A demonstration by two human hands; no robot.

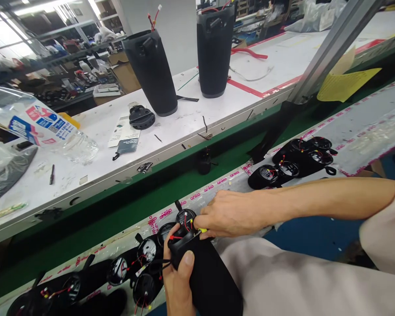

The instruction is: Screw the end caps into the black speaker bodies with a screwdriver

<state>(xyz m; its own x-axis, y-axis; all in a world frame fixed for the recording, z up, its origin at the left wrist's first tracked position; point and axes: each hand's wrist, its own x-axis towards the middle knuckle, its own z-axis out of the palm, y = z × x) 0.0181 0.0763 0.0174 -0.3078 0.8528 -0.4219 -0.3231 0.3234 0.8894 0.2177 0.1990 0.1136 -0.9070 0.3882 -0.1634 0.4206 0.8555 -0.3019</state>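
Observation:
My left hand [179, 278] is wrapped round the upper part of a black cylindrical speaker housing [213, 278], its thumb on the near side. The housing lies tilted, with its open end towards the upper left and red wires at the rim. Over that end is my right hand [225, 215], its fingers pinched on a small yellow piece [202, 230]. Whether this piece is a connector or part of a tool is too small to tell. Just beyond the held housing, another black housing [185, 216] with wires stands on the lower ledge.
Several black housings [146, 289] lie at the lower left, more [288, 169] at the right. On the white bench [184, 127] stand two tall black housings [156, 74] [215, 52], beside a round black part [141, 117] and a plastic bottle [80, 147]. A metal post [332, 48] rises at the right.

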